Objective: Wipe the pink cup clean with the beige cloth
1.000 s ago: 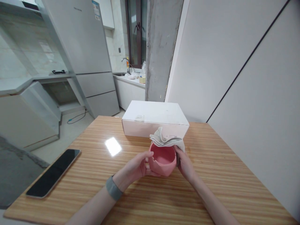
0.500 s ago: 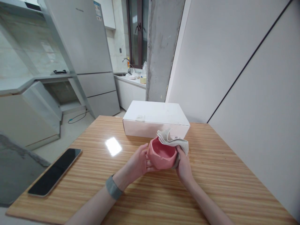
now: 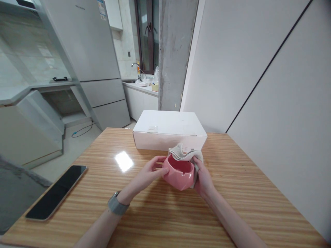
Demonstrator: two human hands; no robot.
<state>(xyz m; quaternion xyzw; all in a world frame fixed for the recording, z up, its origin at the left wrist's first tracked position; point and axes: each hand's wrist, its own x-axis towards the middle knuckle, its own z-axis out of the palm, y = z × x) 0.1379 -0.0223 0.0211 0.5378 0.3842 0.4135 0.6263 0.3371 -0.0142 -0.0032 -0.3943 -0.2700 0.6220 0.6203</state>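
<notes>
A pink faceted ashtray (image 3: 179,175), with notches in its rim, is held above the table and tilted so that its hollow inside shows. My left hand (image 3: 155,169) grips its left side, thumb in front and fingers behind. In my right hand (image 3: 203,175) is a light grey cloth (image 3: 184,154), pressed against the ashtray's right side and draped over its back rim. The right fingers are partly hidden by the cloth and the ashtray.
Behind the hands a white cardboard box (image 3: 169,124) lies on the wooden table (image 3: 248,193). A dark-screened phone (image 3: 57,193) rests near the left edge. A white wall (image 3: 284,103) rises on the right; a fridge (image 3: 85,44) stands beyond.
My left hand has shifted its hold, its thumb now over the ashtray's front left side. The ashtray has turned a little, and the cloth has moved with my right hand.
</notes>
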